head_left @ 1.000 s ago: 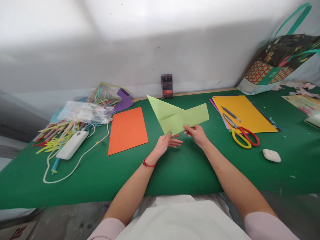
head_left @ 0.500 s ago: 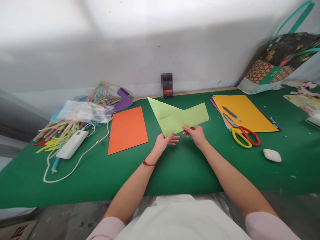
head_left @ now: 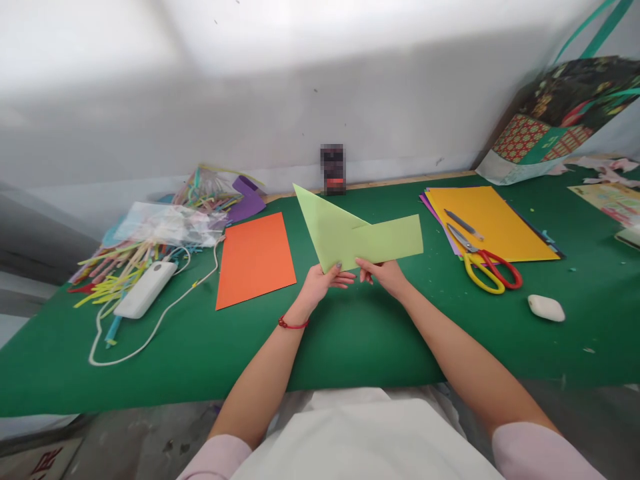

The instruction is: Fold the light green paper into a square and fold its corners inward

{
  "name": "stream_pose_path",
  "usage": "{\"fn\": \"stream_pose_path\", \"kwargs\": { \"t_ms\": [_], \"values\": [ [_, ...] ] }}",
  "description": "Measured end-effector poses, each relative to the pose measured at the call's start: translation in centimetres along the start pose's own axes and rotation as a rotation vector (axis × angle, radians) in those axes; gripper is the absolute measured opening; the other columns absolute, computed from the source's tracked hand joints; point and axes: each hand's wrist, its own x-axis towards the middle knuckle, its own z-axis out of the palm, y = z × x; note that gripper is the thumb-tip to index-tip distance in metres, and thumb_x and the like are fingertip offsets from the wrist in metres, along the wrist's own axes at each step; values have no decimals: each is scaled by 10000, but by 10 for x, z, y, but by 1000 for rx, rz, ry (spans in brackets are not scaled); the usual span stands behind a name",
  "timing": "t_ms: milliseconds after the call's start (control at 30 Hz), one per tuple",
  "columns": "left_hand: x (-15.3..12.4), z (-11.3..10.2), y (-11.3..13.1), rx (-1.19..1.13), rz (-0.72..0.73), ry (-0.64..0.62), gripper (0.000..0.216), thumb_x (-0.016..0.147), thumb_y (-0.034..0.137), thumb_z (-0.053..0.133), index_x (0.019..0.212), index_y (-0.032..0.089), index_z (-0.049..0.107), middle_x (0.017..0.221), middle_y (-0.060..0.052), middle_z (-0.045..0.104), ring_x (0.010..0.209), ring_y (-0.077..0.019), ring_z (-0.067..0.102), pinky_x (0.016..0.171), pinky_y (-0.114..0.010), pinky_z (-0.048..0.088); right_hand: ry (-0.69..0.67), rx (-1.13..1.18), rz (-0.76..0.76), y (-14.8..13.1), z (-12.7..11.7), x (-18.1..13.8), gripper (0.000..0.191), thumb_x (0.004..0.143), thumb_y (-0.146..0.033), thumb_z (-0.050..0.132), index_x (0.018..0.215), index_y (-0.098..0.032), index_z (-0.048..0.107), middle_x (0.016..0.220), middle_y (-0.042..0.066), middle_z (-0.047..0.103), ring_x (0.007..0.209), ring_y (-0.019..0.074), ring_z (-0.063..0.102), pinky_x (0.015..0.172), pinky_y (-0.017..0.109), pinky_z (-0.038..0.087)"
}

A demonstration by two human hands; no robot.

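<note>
A folded sheet of light green paper (head_left: 350,237) is held up over the green table, its pointed corner at the upper left and a straight strip running out to the right. My left hand (head_left: 323,281) grips its lower left edge, thumb in front and fingers behind and below. Close beside it, my right hand (head_left: 387,275) pinches the bottom edge near the middle, thumb on the front. Part of the fingers of both hands is hidden behind the paper or the hands themselves.
An orange sheet (head_left: 257,260) lies left, near a white power bank (head_left: 145,290) with its cable and a heap of paper strips (head_left: 107,270). Scissors (head_left: 485,267) and a pen (head_left: 463,225) rest on yellow paper (head_left: 515,230). A white case (head_left: 547,308) and a bag (head_left: 545,133) are right.
The green paper's right strip now lies straighter and a little lower, and the fold line looks different. My right hand has slid slightly left along the bottom edge, closer to my left hand.
</note>
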Motion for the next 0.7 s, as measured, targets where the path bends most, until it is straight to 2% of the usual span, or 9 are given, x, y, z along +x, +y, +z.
{"fn": "stream_pose_path", "kwargs": {
  "t_ms": [200,367,700],
  "values": [
    [-2,4,3,-47,24,47,578,681,609,673,947,98,640,918,-191,734,775,-264,716,677,-354,571,61,56,-16,0,3,1,417,642,-565,694,478,-188,626,484,27,623,402,103,488,429,259,439],
    [-2,5,4,-62,19,29,544,759,642,563,850,110,629,963,-203,723,802,-270,716,662,-341,566,92,75,-39,4,1,3,416,636,-566,702,480,-187,631,492,35,636,396,102,488,430,262,445],
    [-3,6,3,-33,57,4,608,753,689,512,792,100,656,957,-212,721,790,-273,711,650,-346,555,91,124,-20,4,0,4,426,614,-576,713,485,-182,614,471,30,614,393,103,480,404,255,425]
  ]
}}
